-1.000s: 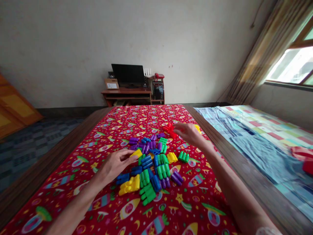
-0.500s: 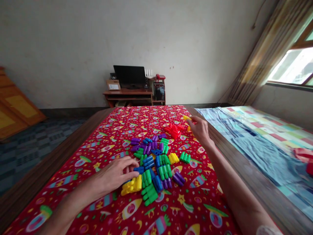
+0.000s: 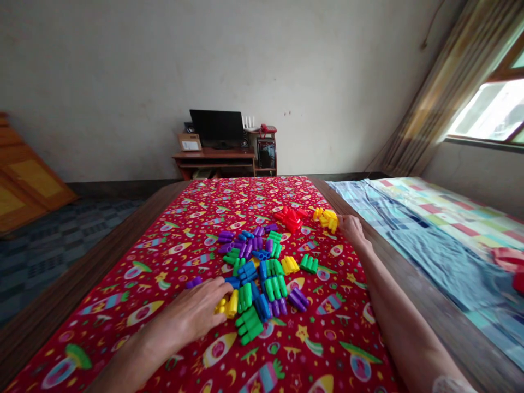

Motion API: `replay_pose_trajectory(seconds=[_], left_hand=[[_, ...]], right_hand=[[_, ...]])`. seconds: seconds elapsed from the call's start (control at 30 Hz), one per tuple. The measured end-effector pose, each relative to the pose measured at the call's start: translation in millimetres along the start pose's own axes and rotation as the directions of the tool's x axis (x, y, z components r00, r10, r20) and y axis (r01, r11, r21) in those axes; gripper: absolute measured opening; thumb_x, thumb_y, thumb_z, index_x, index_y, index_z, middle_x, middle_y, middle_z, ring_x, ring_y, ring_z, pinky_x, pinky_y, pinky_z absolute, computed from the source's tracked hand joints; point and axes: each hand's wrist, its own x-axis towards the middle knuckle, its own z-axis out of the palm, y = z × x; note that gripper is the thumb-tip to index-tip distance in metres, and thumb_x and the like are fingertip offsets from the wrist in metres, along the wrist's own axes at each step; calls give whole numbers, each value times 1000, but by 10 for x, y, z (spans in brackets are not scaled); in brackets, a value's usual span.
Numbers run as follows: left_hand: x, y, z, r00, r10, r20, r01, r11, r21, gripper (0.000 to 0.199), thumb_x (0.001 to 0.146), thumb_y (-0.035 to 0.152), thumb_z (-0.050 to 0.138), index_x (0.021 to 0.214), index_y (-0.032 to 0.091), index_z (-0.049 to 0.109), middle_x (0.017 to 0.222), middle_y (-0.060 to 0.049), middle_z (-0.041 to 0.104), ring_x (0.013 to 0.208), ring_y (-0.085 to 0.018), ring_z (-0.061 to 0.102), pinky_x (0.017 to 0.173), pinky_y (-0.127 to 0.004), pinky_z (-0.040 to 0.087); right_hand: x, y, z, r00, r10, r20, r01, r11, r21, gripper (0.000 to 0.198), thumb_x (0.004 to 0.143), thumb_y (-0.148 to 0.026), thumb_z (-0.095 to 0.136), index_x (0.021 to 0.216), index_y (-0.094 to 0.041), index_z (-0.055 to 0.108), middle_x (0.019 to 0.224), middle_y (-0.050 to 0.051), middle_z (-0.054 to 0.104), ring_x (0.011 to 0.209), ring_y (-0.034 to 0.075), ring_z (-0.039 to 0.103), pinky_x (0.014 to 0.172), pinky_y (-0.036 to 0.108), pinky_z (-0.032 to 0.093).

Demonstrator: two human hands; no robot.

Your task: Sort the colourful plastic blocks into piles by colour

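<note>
My left hand (image 3: 202,305) is at the near left of a pile of plastic building blocks, its fingers and thumb closed around a yellow block (image 3: 221,307) that it partly hides. A purple block (image 3: 194,283) lies just behind this hand. Green blocks (image 3: 249,326) and blue blocks (image 3: 247,272) are close to its fingertips. Over at the right table edge, my right hand (image 3: 352,229) rests beside a small group of yellow blocks (image 3: 327,219). Its fingers are loosely bent, with no block visible in them.
Red blocks (image 3: 291,218) form a heap left of the yellow group. Purple blocks (image 3: 298,299) and a separate green block (image 3: 309,263) lie around the mixed pile. A red patterned cloth (image 3: 172,355) covers the table. A bed (image 3: 434,245) adjoins on the right.
My right hand has let go of a yellow block at the yellow group and moved right. My left hand has shifted over the near yellow blocks, and a purple block now shows behind it.
</note>
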Motion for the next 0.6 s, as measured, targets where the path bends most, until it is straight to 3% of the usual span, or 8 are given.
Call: replay_pose_trajectory(seconds=[0.1,0.2,0.33,0.4,0.47,0.53,0.6], left_hand=[[69,-18,-156,1000,12,21,-10,995,-99,31,72,25,55,100,25,71,100,-6,73,96,-26,68,88,-35,49],[138,-71,-289,998,-57,-38,44,962,-270,32,67,25,59,96,24,71,102,-5,74,95,-25,68,86,-35,51],[225,-20,-360,963,-176,-205,11,785,-619,36,68,40,63,97,20,68,97,-5,74,88,-25,70,80,-35,56],[257,71,-334,920,-243,-309,-55,698,-714,45,68,49,66,101,18,64,96,-6,73,89,-25,69,81,-36,56],[279,167,-272,885,-297,-358,-92,643,-760,54,69,55,67,107,17,61,100,-8,72,93,-26,69,81,-36,57],[298,235,-195,872,-323,-369,-105,612,-784,58,71,59,65,111,17,59,103,-9,71,96,-26,68,80,-35,57],[314,258,-133,881,-298,-368,-122,609,-784,58,73,62,63,110,17,59,105,-9,70,98,-26,67,80,-34,57]], right_hand=[[45,-8,-74,999,20,-50,-20,1000,-7,51,96,-30,29,82,-10,73,83,20,70,79,24,63,69,31,40],[73,-135,-179,990,-26,-136,30,999,29,49,97,-30,29,80,-12,71,78,19,68,74,23,61,69,32,39],[-144,-681,-282,955,-256,-153,280,945,167,47,97,-35,35,72,-13,69,66,9,65,62,15,54,62,26,36],[-421,-1054,-278,874,-480,-80,476,809,344,46,97,-39,37,75,-14,69,63,4,63,56,13,51,56,24,34],[-771,-1399,-237,709,-705,-7,598,595,537,40,96,-42,42,86,-16,71,72,1,67,60,12,54,55,21,35],[-1104,-1651,-176,558,-829,35,614,441,655,34,94,-43,48,97,-17,70,78,1,68,64,11,57,58,20,37],[-1323,-1786,-125,515,-856,41,601,395,695,34,94,-43,49,99,-16,69,74,0,66,61,9,55,57,19,35]])
